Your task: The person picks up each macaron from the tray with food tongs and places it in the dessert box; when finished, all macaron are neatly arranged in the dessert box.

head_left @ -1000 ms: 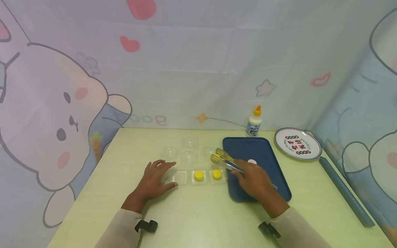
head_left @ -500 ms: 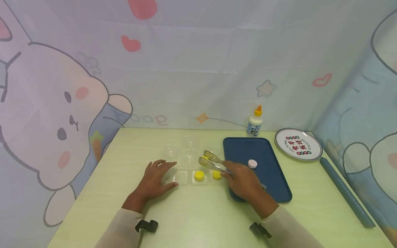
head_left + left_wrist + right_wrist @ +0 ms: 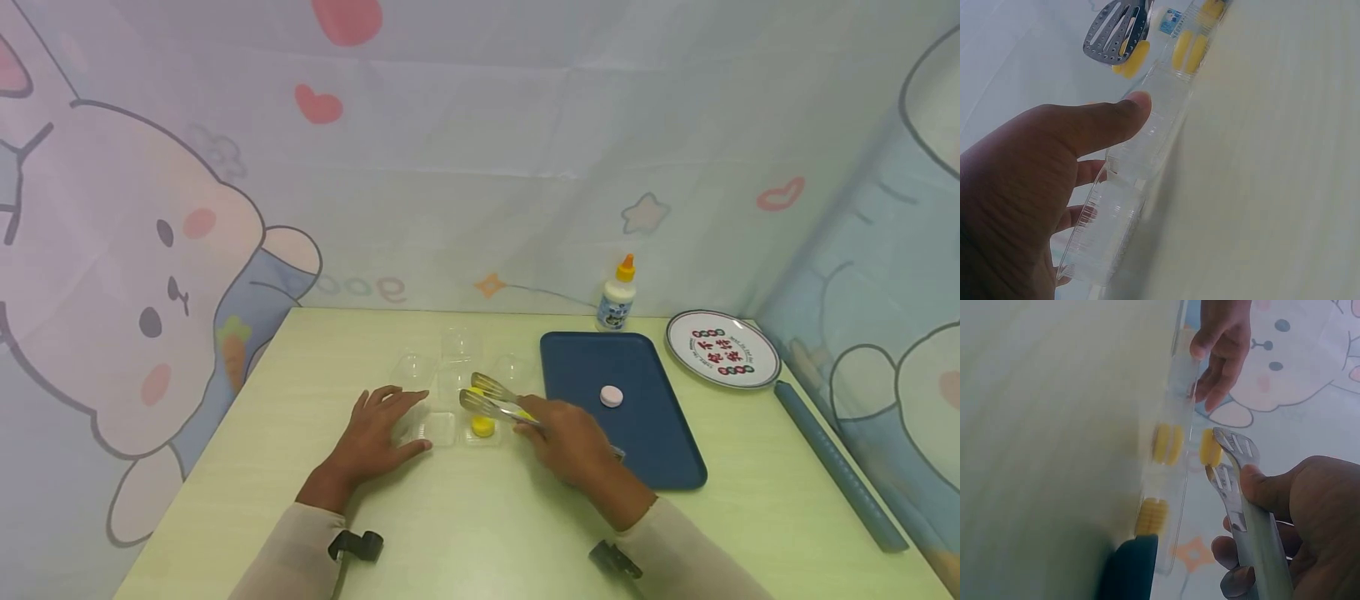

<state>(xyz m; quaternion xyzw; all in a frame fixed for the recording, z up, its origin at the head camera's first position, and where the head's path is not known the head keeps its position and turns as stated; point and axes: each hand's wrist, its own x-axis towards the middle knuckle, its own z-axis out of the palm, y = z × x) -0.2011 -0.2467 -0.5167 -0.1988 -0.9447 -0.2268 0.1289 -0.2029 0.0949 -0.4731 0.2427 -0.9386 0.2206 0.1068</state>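
My right hand (image 3: 573, 442) holds metal serving tongs (image 3: 1238, 447), whose slotted ends pinch a yellow macaron (image 3: 1210, 448) above a clear plastic box (image 3: 437, 428). The box lies with its domed lid folded back. Two of its compartments contain yellow macarons, one (image 3: 1168, 445) near the middle and another (image 3: 1151, 517) toward the tray, which the right hand mostly hides in the head view. My left hand (image 3: 378, 437) holds the box's left end, thumb at the near side and fingers at the far side. The compartments by this hand have no macaron in them.
A dark blue tray (image 3: 652, 450) at the right bears a pink macaron (image 3: 611, 397). Behind it stands a glue-type bottle (image 3: 615, 304) with an orange tip. A printed plate (image 3: 750, 367) and a long blue-grey strip (image 3: 836, 467) lie along the right edge.
My right hand has moved left from the tray, carrying the yellow macaron in the tongs over the box. The pink macaron on the tray has come into full view. The left hand stays put.
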